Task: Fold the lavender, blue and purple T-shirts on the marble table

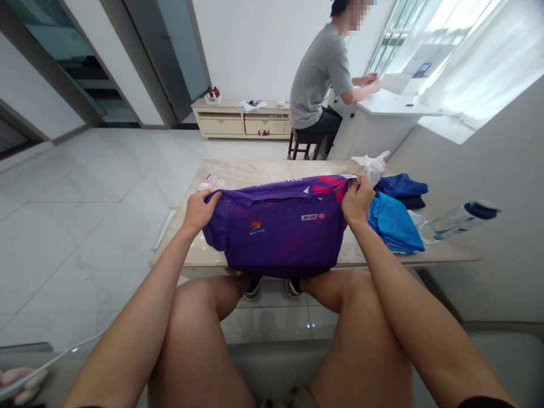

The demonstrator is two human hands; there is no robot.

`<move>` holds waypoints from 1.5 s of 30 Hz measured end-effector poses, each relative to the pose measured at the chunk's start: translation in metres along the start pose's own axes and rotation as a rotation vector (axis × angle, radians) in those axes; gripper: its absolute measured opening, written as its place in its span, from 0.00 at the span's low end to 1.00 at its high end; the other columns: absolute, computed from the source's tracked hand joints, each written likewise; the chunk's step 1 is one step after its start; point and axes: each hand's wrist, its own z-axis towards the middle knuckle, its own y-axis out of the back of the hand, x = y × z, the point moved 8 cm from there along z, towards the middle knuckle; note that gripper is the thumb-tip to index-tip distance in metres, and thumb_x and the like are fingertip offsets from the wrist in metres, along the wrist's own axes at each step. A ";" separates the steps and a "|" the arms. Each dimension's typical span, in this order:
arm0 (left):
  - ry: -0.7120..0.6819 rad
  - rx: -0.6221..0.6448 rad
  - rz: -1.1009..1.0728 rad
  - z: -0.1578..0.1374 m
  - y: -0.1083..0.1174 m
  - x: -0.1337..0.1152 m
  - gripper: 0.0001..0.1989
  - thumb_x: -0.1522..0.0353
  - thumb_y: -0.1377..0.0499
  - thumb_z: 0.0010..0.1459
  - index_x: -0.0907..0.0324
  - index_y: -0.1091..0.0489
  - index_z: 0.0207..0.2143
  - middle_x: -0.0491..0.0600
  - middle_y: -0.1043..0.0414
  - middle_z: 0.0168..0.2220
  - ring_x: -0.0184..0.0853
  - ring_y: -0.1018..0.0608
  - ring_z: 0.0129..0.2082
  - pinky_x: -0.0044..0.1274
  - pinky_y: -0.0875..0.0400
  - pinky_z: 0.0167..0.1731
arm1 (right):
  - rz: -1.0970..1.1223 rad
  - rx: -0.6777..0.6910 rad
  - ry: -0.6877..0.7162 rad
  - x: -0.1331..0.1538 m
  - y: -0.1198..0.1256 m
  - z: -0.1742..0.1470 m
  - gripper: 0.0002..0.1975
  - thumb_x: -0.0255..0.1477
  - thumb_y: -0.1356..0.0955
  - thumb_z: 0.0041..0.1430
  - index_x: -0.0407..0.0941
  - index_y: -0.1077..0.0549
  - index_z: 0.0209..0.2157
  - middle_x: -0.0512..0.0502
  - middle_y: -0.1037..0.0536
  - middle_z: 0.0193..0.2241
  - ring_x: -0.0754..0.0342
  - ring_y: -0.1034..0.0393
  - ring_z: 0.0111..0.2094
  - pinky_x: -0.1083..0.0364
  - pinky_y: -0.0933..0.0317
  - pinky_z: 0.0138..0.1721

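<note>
A purple shirt [283, 238] with pink patches and small printed logos hangs stretched between my hands, over the near edge of the marble-topped table [187, 232]. My left hand [202, 211] pinches its upper left corner. At the upper right, by the pink and white part, my right hand [358, 198] grips the cloth between thumb and fingers. The shirt's lower edge drops just in front of my knees. Beside my right hand lies a folded bright blue garment [395, 224], with a darker blue folded garment [402, 186] behind it.
A clear bottle with a dark blue lid [461, 221] stands at the table's right. A white plastic bag [370, 165] sits at the back right, a phone [208, 182] at the back left. Beyond, a person in a grey shirt [318, 76] sits on a stool by a low cabinet [221, 126].
</note>
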 end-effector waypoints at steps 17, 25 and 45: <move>0.027 -0.001 0.046 0.001 0.001 0.007 0.16 0.54 0.38 0.61 0.57 0.23 0.31 0.48 0.22 0.29 0.38 0.23 0.34 0.28 0.33 0.37 | -0.037 0.296 -0.048 -0.017 -0.005 0.000 0.18 0.43 0.36 0.73 0.47 0.24 0.37 0.44 0.20 0.30 0.45 0.29 0.34 0.48 0.36 0.44; 0.018 -0.013 0.054 -0.001 0.005 0.000 0.16 0.55 0.38 0.61 0.57 0.23 0.30 0.46 0.24 0.28 0.37 0.25 0.32 0.28 0.34 0.36 | -0.039 0.296 -0.053 -0.019 -0.003 0.000 0.17 0.42 0.36 0.73 0.48 0.27 0.33 0.47 0.23 0.28 0.47 0.33 0.31 0.49 0.39 0.41; 0.019 0.339 0.219 -0.009 0.001 0.022 0.08 0.63 0.34 0.43 0.52 0.15 0.26 0.50 0.16 0.31 0.43 0.19 0.33 0.28 0.28 0.35 | -0.067 0.220 -0.058 -0.024 0.022 -0.005 0.16 0.41 0.38 0.73 0.49 0.27 0.34 0.43 0.20 0.30 0.45 0.29 0.33 0.49 0.39 0.40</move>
